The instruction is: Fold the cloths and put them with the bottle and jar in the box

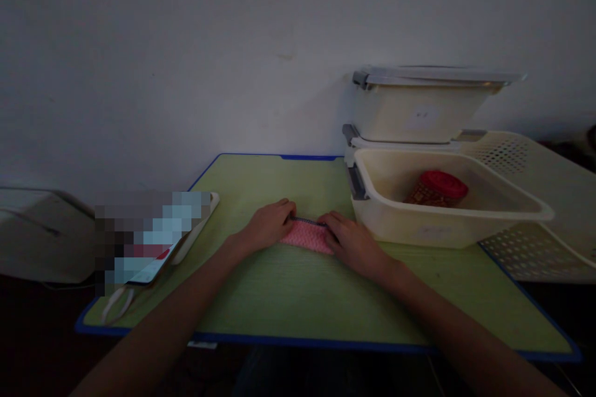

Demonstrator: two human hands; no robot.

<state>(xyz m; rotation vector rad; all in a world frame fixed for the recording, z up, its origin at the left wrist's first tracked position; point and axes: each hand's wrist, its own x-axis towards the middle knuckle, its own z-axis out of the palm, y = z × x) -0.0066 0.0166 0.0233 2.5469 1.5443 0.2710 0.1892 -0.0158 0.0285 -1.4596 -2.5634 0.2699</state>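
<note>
A pink textured cloth (308, 236) with a dark trimmed far edge lies as a narrow folded strip on the green table. At its left end, my left hand (272, 223) grips the upper corner with curled fingers. My right hand (348, 240) has its fingers bent over the other end, the thumb side hidden beneath. Just right of my right hand stands an open cream plastic bin (419, 228). Inside that bin sits a rolled red patterned cloth (437, 188).
Behind the bin, a lidded cream box (410, 113) is stacked against the wall. A perforated white basket (554, 180) stands off to the right. On the left, a phone or tablet (153, 257), partly pixelated, leans on a white stand. The green table (298, 304) has a blue rim.
</note>
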